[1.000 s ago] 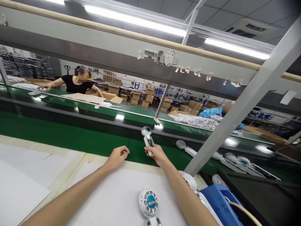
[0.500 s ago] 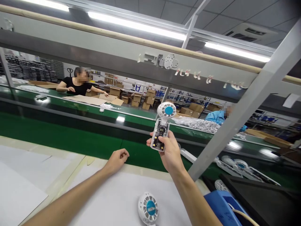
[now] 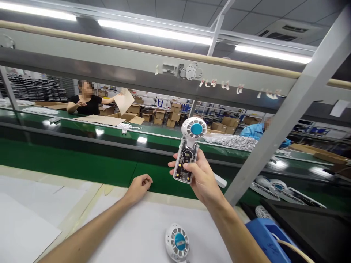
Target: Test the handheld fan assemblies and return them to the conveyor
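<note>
My right hand holds up a white handheld fan with a blue centre, its fingers wrapped round the handle, where a black circuit board is exposed. The thumb lies on the board. My left hand rests at the edge of the white-covered table, beside the green belt, its fingers curled with nothing visible in them. A second white fan with a blue centre lies on the table between my forearms.
A grey post slants up at the right. Near it are a blue holder, a black tray and more fans. Across the belt, one person lifts brown cardboard; another wears blue.
The person across the belt has raised a piece of cardboard. The view has shifted slightly. A white part on the belt has moved clear of my right wrist. My hands keep nearly the same pose.
</note>
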### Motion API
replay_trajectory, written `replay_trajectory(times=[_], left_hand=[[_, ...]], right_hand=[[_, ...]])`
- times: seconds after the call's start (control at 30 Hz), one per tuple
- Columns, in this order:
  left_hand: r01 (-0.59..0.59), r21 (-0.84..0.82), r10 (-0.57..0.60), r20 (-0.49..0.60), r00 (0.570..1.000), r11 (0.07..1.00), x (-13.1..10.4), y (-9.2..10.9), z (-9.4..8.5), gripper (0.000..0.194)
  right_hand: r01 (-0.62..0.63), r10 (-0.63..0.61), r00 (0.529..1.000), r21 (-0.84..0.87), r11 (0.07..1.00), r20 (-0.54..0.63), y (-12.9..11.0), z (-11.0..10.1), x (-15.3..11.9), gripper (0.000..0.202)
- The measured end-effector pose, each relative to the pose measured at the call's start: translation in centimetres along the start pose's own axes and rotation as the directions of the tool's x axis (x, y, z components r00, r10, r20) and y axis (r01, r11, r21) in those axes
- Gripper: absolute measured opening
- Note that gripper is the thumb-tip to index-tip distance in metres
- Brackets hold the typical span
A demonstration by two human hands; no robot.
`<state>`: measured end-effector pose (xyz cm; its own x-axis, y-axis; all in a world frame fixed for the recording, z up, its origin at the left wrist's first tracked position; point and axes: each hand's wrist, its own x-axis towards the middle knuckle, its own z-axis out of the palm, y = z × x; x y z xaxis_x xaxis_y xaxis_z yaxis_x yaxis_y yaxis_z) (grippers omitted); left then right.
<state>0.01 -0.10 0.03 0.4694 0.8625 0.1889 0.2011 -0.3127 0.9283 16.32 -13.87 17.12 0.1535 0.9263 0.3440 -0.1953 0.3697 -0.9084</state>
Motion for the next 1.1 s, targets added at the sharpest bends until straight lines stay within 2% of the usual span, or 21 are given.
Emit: replay_trajectory(times=[0.17, 0.33, 0.5, 0.9, 1.1], left_hand=[[-0.017, 0.016, 0.017, -0.002, 1.000, 1.000, 0.2, -0.3, 0.0, 0.017], [-0.025, 0.024, 0.025, 0.001, 1.000, 0.999, 0.1, -0.4, -0.1, 0.018], [-0.021, 0.023, 0.021, 0.002, 1.000, 1.000, 0.2, -0.4, -0.1, 0.018], [-0.021, 0.021, 0.021, 0.001, 1.000, 1.000, 0.2, -0.2, -0.1, 0.017], [-0.007, 0.034, 0.007, 0.002, 1.000, 0.999, 0.1, 0.0, -0.2, 0.016]], right_hand=[[0.016, -0.016, 1.000, 0.010, 1.000, 0.014, 0.5, -0.1, 0.0, 0.044], [0.013, -0.014, 0.999, 0.034, 0.999, 0.032, 0.0, 0.5, -0.3, 0.062], [-0.014, 0.013, 1.000, 0.025, 1.000, 0.025, -0.5, 1.1, -0.7, 0.071], [-0.028, 0.027, 0.996, 0.006, 1.000, 0.086, -1.0, 1.2, -1.2, 0.064], [-0.025, 0.022, 0.997, 0.043, 0.999, 0.076, -1.0, 1.0, -1.1, 0.059]])
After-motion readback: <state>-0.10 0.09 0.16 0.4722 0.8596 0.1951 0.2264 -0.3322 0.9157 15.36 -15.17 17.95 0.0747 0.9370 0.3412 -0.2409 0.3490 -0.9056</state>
